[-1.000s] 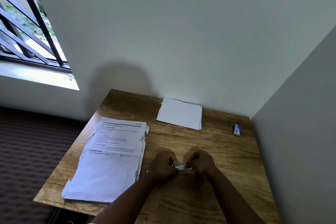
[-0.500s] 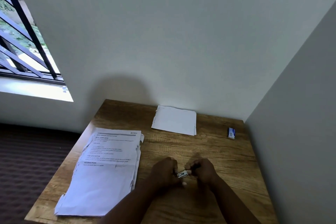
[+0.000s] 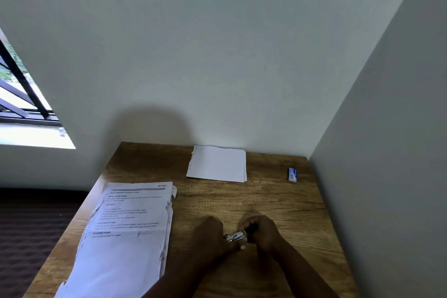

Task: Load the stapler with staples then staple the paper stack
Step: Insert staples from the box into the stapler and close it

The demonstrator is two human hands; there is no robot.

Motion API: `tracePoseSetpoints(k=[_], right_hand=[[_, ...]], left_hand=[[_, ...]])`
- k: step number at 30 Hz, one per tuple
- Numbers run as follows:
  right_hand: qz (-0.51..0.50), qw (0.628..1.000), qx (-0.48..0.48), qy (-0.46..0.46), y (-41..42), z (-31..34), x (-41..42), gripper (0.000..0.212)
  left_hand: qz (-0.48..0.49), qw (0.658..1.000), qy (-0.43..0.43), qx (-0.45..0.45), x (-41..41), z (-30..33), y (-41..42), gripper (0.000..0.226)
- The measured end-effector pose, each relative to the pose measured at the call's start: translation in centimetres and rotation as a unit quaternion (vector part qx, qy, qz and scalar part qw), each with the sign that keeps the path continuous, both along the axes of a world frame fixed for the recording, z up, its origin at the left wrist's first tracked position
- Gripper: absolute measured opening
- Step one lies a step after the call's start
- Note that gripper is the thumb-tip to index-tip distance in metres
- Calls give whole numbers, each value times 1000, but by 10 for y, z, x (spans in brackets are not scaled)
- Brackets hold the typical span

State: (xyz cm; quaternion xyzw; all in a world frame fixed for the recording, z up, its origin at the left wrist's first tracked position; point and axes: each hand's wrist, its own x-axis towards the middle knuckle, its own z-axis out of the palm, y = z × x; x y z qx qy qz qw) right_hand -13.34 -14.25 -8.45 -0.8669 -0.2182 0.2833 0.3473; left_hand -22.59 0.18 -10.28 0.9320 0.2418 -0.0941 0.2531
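Note:
A small silver stapler sits low over the wooden desk, held between both hands near the front middle. My left hand grips its left end and my right hand closes on its right end. Most of the stapler is hidden by my fingers, so I cannot tell whether it is open. A printed paper stack with ragged right edges lies on the left half of the desk. A small blue and white staple box rests at the far right.
A blank white sheet stack lies at the back middle against the wall. A second wall borders the desk's right side. A barred window is at the left. The paper stack overhangs the desk's front left edge.
The view has tilted upward, so the desk sits lower in frame. Both hands stay on the stapler, whose right end has tipped slightly up.

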Motion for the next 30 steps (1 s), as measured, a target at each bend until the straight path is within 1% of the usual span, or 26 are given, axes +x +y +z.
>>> tracePoseSetpoints(k=[2,4,6,7,9,12,14,16,18,20,21,23,26,30], right_hand=[[11,999,19,-28,0,-2,-5,32],[21,998,29,-58,1,-3,-7,33],[27,996,49,-65,1,-4,-5,33],[30,996,58,-65,2,-4,-4,29],[31,995,64,-70,5,-3,-3,26],[16,995,91,-44,8,-1,-4,42],[4,994,106,-3,9,1,-3,41],[-27,991,126,35,9,-1,-3,35],[-64,983,158,70,6,-1,-2,30],[-64,977,177,96,2,0,-2,27],[-56,975,186,110,1,1,-2,24],[-53,971,194,130,2,2,-2,20],[-62,968,191,148,5,1,-3,25],[-60,969,178,163,5,0,-1,26]], left_hand=[[-20,1000,11,9,1,0,4,73],[-39,999,23,10,0,0,8,68],[-29,999,9,-21,-2,-2,11,57],[-20,999,-4,-36,-4,-2,11,52],[-17,999,-27,-44,-8,-2,9,41],[-10,997,-54,-54,-11,1,3,26],[-6,994,-63,-89,-12,3,5,21],[-18,986,-56,-158,-13,4,13,20],[-38,966,-37,-253,-17,5,24,27],[-49,941,-24,-334,-20,4,34,37],[-50,931,-31,-360,-22,4,37,37],[-40,917,-61,-392,-23,2,39,30],[0,909,-88,-408,-23,0,33,22],[43,911,-82,-401,-20,2,25,26]])
